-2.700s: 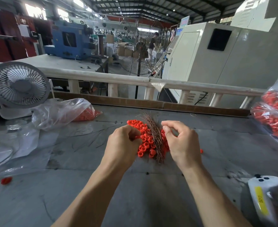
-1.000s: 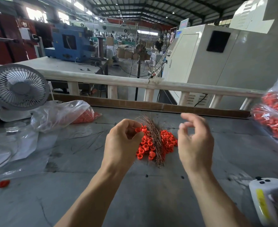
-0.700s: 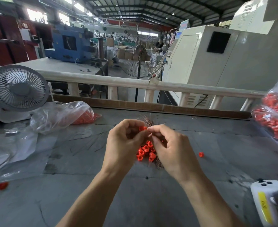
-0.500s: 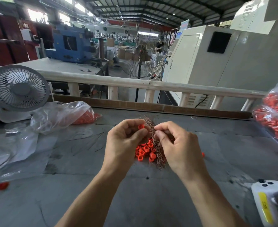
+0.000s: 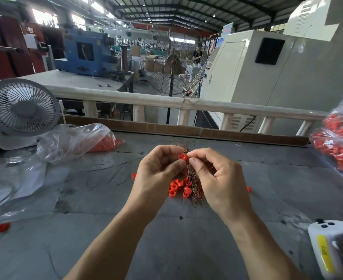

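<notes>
My left hand pinches a small red plastic cap between thumb and fingers, lifted above the grey table. My right hand meets it fingertip to fingertip and pinches something thin at the cap, too fine to make out. Below the hands lies a pile of red caps with a bundle of thin brown wires across it, partly hidden by both hands.
A white desk fan stands at the back left beside a clear bag of red caps. Another bag of red caps bulges at the right edge. A white controller lies front right. Stray caps lie about.
My right hand swung out to the right, then came back to the left hand. Both hands now hold the red cap a little higher, fingertips together.
</notes>
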Demonstrator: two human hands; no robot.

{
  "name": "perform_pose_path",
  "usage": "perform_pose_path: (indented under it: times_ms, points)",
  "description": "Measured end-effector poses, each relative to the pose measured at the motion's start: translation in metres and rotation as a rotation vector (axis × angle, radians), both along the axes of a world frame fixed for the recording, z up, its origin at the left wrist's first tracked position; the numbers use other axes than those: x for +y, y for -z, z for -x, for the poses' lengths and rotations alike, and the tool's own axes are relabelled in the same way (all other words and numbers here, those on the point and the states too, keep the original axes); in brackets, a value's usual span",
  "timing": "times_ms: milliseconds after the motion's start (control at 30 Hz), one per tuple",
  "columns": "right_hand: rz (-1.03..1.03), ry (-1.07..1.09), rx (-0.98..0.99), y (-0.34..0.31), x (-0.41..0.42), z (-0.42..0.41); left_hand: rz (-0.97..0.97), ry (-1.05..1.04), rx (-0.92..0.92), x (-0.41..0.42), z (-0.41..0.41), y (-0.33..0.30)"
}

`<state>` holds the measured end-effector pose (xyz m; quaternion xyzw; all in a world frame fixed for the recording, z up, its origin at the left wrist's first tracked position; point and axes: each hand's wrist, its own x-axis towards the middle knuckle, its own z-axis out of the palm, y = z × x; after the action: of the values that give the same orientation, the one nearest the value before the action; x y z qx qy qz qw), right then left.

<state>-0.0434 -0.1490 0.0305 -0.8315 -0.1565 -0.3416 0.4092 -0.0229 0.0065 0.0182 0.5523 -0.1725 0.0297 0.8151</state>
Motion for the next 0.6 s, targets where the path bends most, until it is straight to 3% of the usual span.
perform_pose_path:
  times_ms: [600]
  points:
    - [0.051,0.047,-0.01,0.0009,0.0014,-0.0002,-0.026,0.021,0.007,0.0018,-0.0017,0.003]
